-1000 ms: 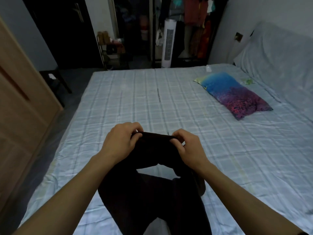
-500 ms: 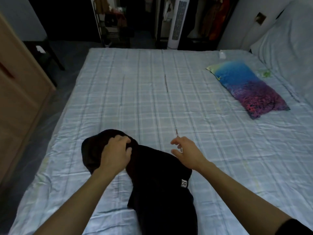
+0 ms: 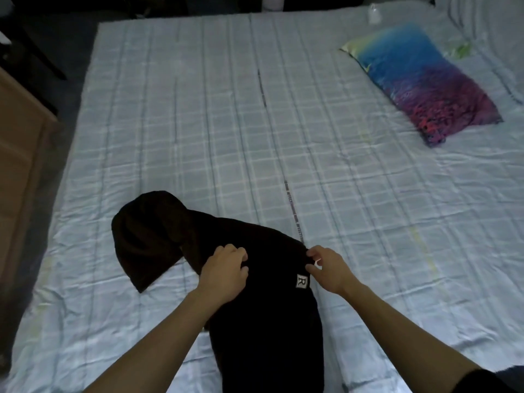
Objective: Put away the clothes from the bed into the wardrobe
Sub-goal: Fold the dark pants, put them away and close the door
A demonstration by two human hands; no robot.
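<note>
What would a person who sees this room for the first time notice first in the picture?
First comes the black cloth garment with a small white label, lying on the near part of the bed's pale blue checked sheet. The left hand grips its middle and the right hand pinches its right edge. Next is the blue-to-purple patterned pillow at the far right of the bed.

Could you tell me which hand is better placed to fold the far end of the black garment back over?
Left, probably. The left hand rests on the black garment beside its bunched far end, while the right hand pinches the opposite edge.
</note>
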